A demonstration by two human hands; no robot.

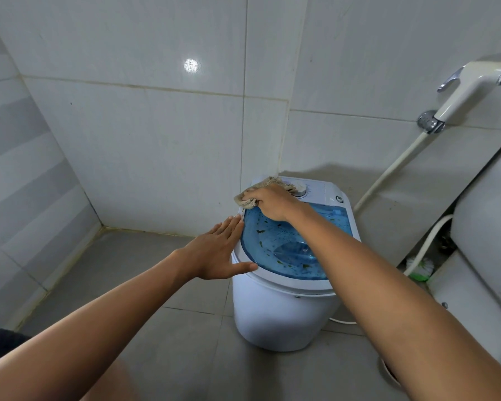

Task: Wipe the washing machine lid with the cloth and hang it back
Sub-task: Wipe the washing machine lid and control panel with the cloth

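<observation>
A small white washing machine (275, 314) stands on the grey floor against the tiled wall. Its see-through blue lid (284, 250) carries dark specks and droplets. My right hand (272, 202) presses a beige cloth (262, 185) onto the lid's far left corner, by the control panel with its white dial (301, 191). The cloth is bunched under the fingers and spreads toward the wall. My left hand (219, 250) lies flat with fingers apart against the machine's left rim, thumb on the front edge, holding nothing.
A white toilet (486, 247) stands close on the right. A bidet sprayer (472, 88) hangs on the wall above it, its hose running down behind the machine. A green-and-white brush (420, 269) sits on the floor between toilet and machine. Open floor lies to the left.
</observation>
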